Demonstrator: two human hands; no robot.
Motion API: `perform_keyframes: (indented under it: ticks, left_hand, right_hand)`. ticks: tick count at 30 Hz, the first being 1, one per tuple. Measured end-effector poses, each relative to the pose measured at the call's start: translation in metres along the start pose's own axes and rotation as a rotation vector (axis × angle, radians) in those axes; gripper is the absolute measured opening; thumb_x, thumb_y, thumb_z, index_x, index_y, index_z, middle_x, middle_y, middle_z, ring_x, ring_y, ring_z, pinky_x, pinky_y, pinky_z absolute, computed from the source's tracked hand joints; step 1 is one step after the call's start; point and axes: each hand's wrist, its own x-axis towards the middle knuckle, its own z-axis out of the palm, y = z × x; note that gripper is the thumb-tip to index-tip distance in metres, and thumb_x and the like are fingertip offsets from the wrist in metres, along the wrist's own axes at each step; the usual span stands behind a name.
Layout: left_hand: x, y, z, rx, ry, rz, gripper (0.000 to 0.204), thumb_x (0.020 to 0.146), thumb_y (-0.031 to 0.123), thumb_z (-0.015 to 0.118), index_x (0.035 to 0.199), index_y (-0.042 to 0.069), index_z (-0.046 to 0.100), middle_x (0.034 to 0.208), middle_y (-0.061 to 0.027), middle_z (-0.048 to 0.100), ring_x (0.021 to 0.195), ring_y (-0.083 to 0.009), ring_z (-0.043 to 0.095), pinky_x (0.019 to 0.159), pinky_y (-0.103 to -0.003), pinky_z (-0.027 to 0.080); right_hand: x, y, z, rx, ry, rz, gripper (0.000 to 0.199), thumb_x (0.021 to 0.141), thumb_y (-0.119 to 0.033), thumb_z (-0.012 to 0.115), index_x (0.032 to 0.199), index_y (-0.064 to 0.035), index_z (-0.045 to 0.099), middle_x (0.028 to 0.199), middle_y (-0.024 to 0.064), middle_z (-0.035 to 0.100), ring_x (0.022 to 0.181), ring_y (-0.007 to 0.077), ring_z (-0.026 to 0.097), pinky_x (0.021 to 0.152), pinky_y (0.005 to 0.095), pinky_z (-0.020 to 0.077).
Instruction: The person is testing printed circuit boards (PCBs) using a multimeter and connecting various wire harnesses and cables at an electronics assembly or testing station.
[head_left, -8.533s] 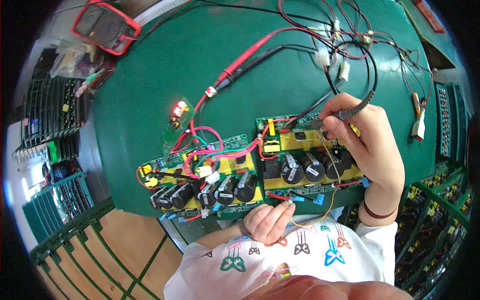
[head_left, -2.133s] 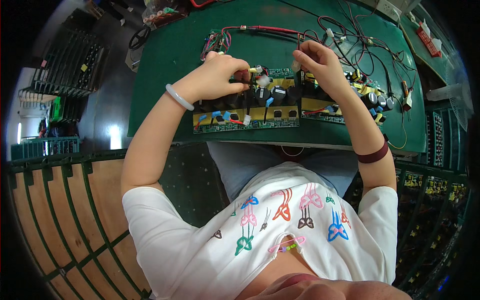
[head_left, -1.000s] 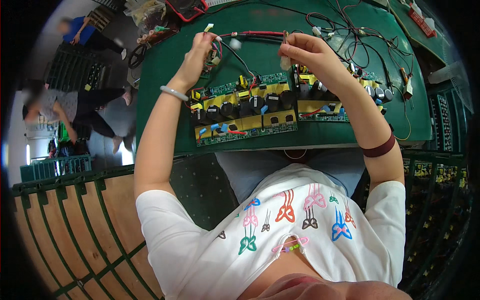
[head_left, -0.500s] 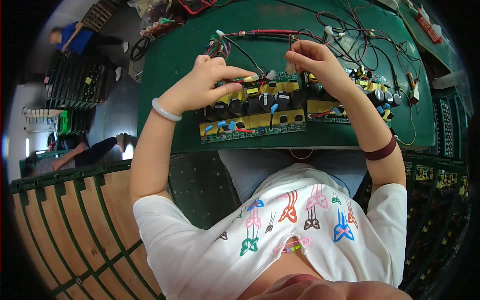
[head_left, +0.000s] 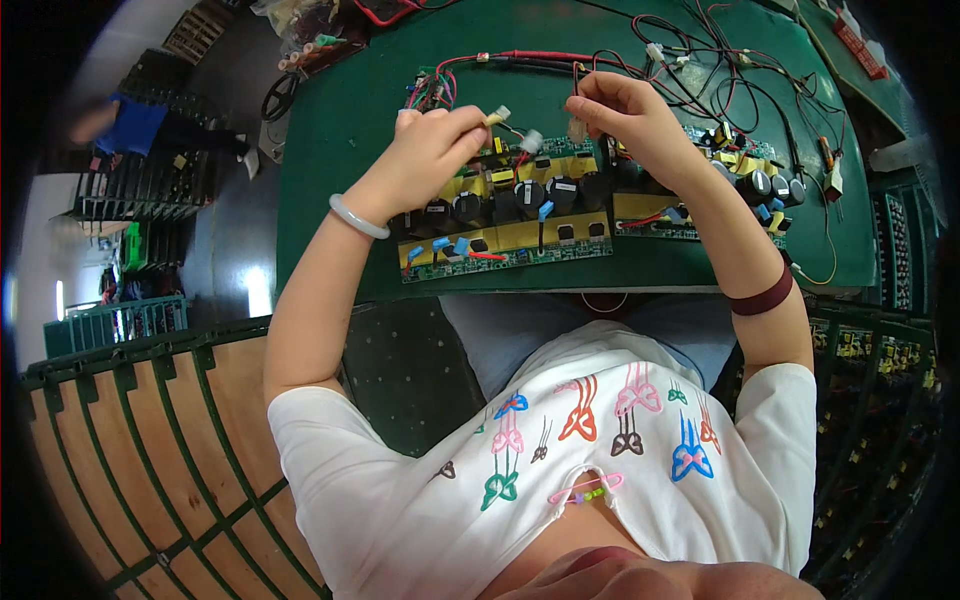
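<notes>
Small white connectors (head_left: pixel 498 115) on thin wires sit in the upper middle of the head view, just above the near circuit board (head_left: pixel 505 215) on the green bench mat (head_left: pixel 330 150). The left hand (head_left: pixel 430 150) is closed, pinching one connector between fingertip and thumb, wires trailing to the board; the right hand (head_left: pixel 625 115) is curled around another white plug (head_left: pixel 577 128), both raised off the board, probably so the leads stay clear of the black capacitors (head_left: pixel 520 195). A second board (head_left: pixel 740 185) lies at the right beneath that forearm, among tangled red and black test leads (head_left: pixel 700 50).

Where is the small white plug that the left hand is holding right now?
The white plug sits pinched at the left hand fingertips, just above the left circuit board, left of the right hand.
</notes>
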Motion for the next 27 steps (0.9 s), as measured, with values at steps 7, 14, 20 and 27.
perform_keyframes:
  ticks: [7, 14, 20, 27]
  left_hand:
    - [-0.013, -0.032, -0.052, -0.802, -0.425, -0.270, 0.024, 0.102, 0.023, 0.052, 0.095, 0.001, 0.059, 0.075, -0.0022, 0.058, 0.056, -0.0101, 0.057, 0.060, -0.024, 0.046]
    - [-0.024, -0.018, -0.063, 0.002, -0.711, -0.472, 0.019, 0.098, 0.020, 0.058, 0.091, 0.004, 0.066, 0.086, -0.0036, 0.063, 0.080, -0.0165, 0.065, 0.085, -0.033, 0.042]
    - [-0.022, 0.001, -0.028, 0.240, -0.092, 0.083, 0.019, 0.093, 0.014, 0.064, 0.110, 0.011, 0.070, 0.094, -0.0053, 0.059, 0.088, -0.0236, 0.058, 0.089, -0.036, 0.037]
    - [-0.015, 0.009, -0.012, 0.221, 0.056, 0.176, 0.025, 0.090, 0.011, 0.066, 0.114, 0.013, 0.070, 0.091, -0.0033, 0.060, 0.084, -0.0209, 0.058, 0.087, -0.034, 0.038]
  right_hand:
    - [0.000, 0.001, -0.003, 0.011, -0.026, -0.030, 0.022, 0.099, -0.024, 0.064, 0.092, -0.0037, 0.059, 0.080, -0.0037, 0.054, 0.075, 0.0055, 0.050, 0.070, 0.0227, 0.0424]
    - [0.000, -0.001, 0.000, 0.018, -0.019, -0.018, 0.023, 0.099, -0.024, 0.064, 0.091, -0.0033, 0.059, 0.079, -0.0036, 0.054, 0.075, 0.0054, 0.049, 0.070, 0.0229, 0.0420]
    - [0.001, 0.005, -0.002, 0.011, -0.016, -0.041, 0.022, 0.097, -0.023, 0.066, 0.096, -0.0003, 0.064, 0.080, -0.0011, 0.061, 0.074, 0.0058, 0.053, 0.069, 0.0231, 0.0451]
    - [-0.004, -0.004, -0.002, -0.054, 0.001, -0.003, 0.022, 0.098, -0.022, 0.066, 0.097, 0.0000, 0.064, 0.081, -0.0009, 0.061, 0.075, 0.0060, 0.055, 0.071, 0.0231, 0.0458]
